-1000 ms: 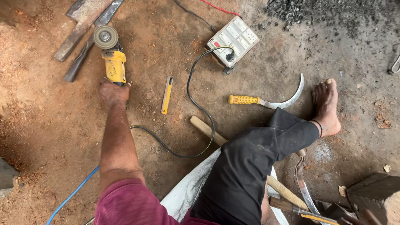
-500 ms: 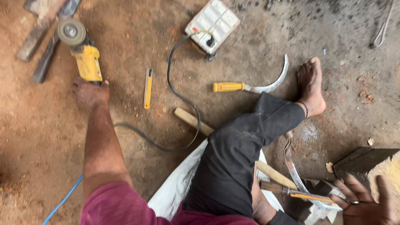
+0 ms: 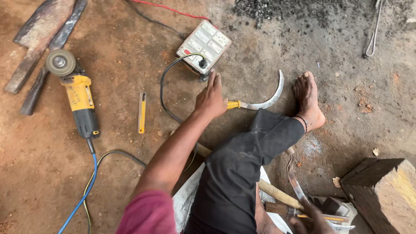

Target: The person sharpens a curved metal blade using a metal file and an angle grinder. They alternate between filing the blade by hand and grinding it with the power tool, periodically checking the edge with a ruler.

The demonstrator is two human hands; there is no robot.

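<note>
Reddish dirt floor; left hand on sickle.

Grinder far left, sickle btwn left hand & foot.

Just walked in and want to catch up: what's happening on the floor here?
A person sits on the dirt floor. Their left hand rests on the yellow handle of a sickle lying by their bare foot. The right hand, at the bottom edge, touches more wooden-handled tools. A yellow angle grinder lies apart to the left, beside a white switchboard.
</note>
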